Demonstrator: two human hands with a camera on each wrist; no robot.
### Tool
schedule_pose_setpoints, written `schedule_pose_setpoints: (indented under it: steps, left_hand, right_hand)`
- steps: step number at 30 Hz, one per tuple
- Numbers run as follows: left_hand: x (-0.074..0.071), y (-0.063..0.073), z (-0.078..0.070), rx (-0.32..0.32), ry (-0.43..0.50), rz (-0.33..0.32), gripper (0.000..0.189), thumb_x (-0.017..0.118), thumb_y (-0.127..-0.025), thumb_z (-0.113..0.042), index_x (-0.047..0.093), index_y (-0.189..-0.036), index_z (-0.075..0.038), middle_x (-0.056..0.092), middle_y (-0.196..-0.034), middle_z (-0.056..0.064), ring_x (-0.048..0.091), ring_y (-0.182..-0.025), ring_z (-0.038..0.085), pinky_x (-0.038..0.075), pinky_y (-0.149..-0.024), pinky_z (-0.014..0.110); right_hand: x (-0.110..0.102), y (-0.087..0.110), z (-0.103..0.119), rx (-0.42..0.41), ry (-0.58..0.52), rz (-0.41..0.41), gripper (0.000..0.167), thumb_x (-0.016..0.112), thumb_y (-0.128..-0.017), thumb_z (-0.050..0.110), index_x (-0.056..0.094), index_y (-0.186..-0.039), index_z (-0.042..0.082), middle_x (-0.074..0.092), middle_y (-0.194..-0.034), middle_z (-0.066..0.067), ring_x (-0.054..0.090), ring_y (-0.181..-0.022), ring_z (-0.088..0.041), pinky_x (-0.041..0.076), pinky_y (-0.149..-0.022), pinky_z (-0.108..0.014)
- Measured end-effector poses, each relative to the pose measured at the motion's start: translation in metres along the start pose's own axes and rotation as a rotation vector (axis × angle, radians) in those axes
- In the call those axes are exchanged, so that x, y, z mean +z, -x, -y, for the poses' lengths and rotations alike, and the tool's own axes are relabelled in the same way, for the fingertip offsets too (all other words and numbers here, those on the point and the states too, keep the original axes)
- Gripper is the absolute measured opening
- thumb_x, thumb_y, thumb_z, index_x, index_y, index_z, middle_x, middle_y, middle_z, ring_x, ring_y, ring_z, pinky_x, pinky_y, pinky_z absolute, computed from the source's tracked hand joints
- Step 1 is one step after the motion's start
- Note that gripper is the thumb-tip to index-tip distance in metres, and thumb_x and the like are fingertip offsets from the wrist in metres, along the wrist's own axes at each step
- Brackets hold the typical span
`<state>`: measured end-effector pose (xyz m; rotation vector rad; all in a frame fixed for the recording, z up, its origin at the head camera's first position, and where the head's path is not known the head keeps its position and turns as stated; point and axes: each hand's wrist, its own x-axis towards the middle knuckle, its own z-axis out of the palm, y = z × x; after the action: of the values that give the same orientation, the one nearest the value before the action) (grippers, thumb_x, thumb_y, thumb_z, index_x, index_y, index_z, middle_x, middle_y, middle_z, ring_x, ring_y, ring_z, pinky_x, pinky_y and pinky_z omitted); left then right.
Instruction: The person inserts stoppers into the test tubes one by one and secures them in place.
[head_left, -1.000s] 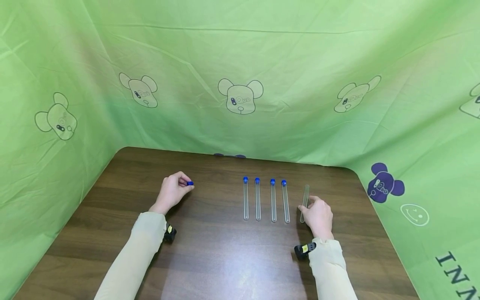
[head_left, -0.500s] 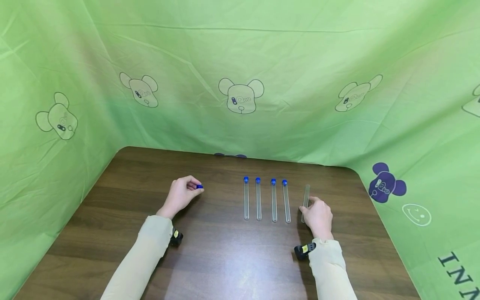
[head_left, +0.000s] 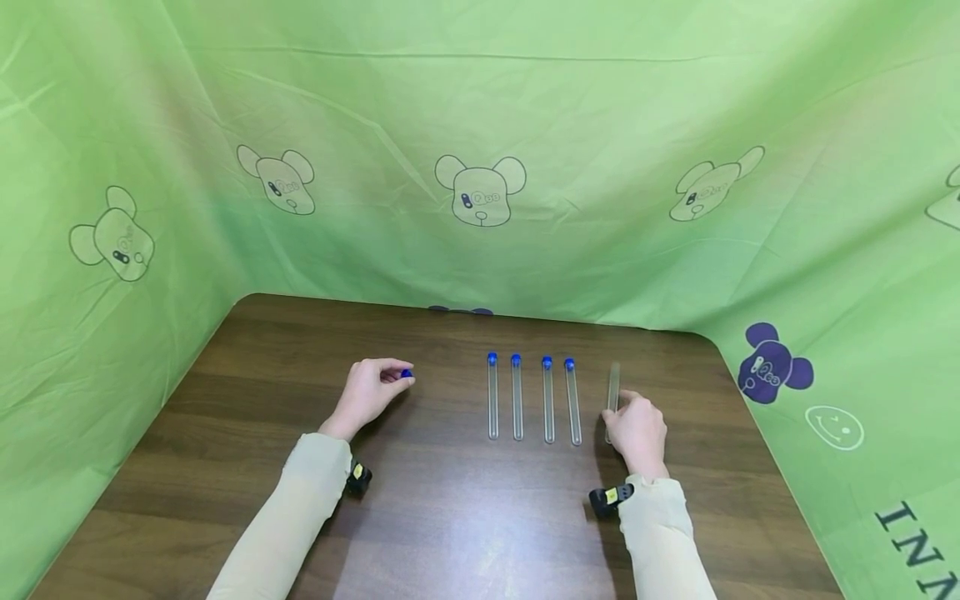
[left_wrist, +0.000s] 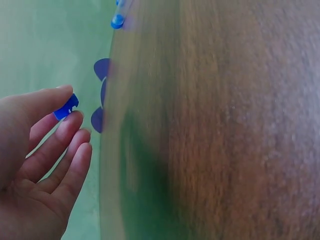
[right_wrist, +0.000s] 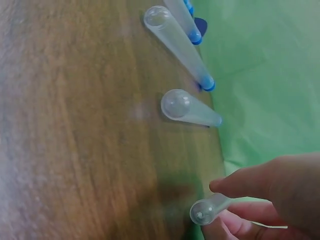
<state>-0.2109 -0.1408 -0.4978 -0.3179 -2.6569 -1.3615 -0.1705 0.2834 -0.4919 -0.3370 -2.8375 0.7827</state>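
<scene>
My left hand (head_left: 365, 392) pinches a small blue cap (left_wrist: 66, 107) between thumb and fingertips, above the left part of the table. In the left wrist view the cap sits at the fingertips, with the other fingers (left_wrist: 79, 167) bent below it. My right hand (head_left: 637, 429) holds an uncapped clear test tube (head_left: 614, 383) between thumb and fingers, at the right. Its rounded end (right_wrist: 202, 212) points toward the right wrist camera, and part of its length is hidden by the hand. Several blue-capped test tubes (head_left: 548, 408) lie side by side between the hands, caps toward the far edge.
The brown wooden table (head_left: 450, 500) has rounded far corners. A green printed cloth (head_left: 480, 108) hangs behind it and at both sides. The rightmost capped tube (head_left: 573, 404) lies close to the left of my right hand.
My left hand has moved to the right with the blue cap, toward the row of tubes. My right hand stays nearly in place; its tube has shifted slightly toward the far edge.
</scene>
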Motion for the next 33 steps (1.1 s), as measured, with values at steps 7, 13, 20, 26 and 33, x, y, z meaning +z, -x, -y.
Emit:
schedule_pose_setpoints:
  steps: [7,13,20,26,33]
  left_hand:
    - [0.000,0.000,-0.003,-0.006,-0.003,0.004,0.021,0.081,-0.088,-0.010,0.079,-0.108,-0.003,0.074,-0.088,0.001,0.068,-0.078,0.015,0.058,-0.074,0.033]
    - [0.002,0.002,-0.005,-0.004,-0.005,0.001,0.023,0.077,-0.092,-0.010,0.077,-0.113,-0.001,0.074,-0.092,0.003,0.068,-0.080,0.015,0.058,-0.074,0.032]
    - [0.008,0.004,-0.008,-0.010,0.009,0.015,0.023,0.075,-0.094,-0.013,0.077,-0.115,-0.002,0.073,-0.094,0.003,0.067,-0.082,0.015,0.057,-0.076,0.033]
    - [0.011,0.005,-0.012,-0.027,0.014,0.016,0.023,0.075,-0.094,-0.013,0.077,-0.115,-0.003,0.072,-0.094,0.002,0.066,-0.082,0.014,0.056,-0.076,0.033]
    - [0.014,0.008,-0.017,-0.029,0.024,0.027,0.024,0.074,-0.095,-0.015,0.077,-0.116,-0.004,0.072,-0.095,0.002,0.067,-0.083,0.014,0.057,-0.077,0.034]
  right_hand:
    - [-0.006,0.000,0.006,-0.008,-0.032,-0.009,0.047,0.069,-0.088,0.010,0.061,-0.130,-0.009,0.072,-0.085,-0.014,0.066,-0.092,-0.043,0.047,-0.080,-0.059]
    - [-0.011,0.000,0.016,-0.043,-0.071,-0.031,0.046,0.067,-0.089,0.009,0.061,-0.131,-0.008,0.070,-0.085,-0.013,0.065,-0.088,-0.039,0.047,-0.078,-0.056]
    - [-0.012,0.003,0.028,-0.068,-0.132,-0.051,0.042,0.065,-0.088,0.007,0.064,-0.127,-0.006,0.070,-0.090,-0.014,0.063,-0.085,-0.036,0.046,-0.079,-0.053]
    - [-0.014,0.005,0.036,-0.044,-0.177,-0.076,0.041,0.066,-0.089,0.008,0.064,-0.128,-0.003,0.072,-0.099,-0.016,0.068,-0.086,-0.034,0.047,-0.080,-0.052]
    - [-0.012,0.007,0.042,-0.049,-0.241,-0.087,0.040,0.067,-0.089,0.007,0.065,-0.129,0.001,0.073,-0.101,-0.015,0.073,-0.084,-0.030,0.050,-0.081,-0.049]
